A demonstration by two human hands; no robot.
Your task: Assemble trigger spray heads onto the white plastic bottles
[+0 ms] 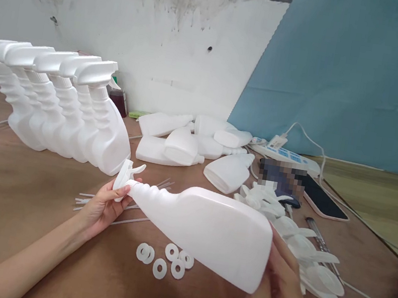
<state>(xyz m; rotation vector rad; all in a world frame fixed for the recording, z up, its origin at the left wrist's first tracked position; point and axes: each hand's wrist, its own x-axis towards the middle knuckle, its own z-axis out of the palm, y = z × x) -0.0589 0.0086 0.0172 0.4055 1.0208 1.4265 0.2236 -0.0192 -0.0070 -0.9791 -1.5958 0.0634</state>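
A white plastic spray bottle [205, 228] lies on its side in the air above the brown table [17, 201], neck pointing left. My right hand [279, 295] grips its wide base at the lower right. My left hand [105, 204] pinches a white trigger sprayer head [124, 177] that sits at the bottle's neck. Under the bottle lie several white plastic washers [162, 259] and thin white dip tubes [129, 208].
A row of several finished spray bottles [58, 106] stands at the left. Several capless bottles [192, 143] lie piled at the back centre. Loose sprayer heads [303, 251] are heaped at the right, beside a phone [322, 196] and a power strip [281, 154].
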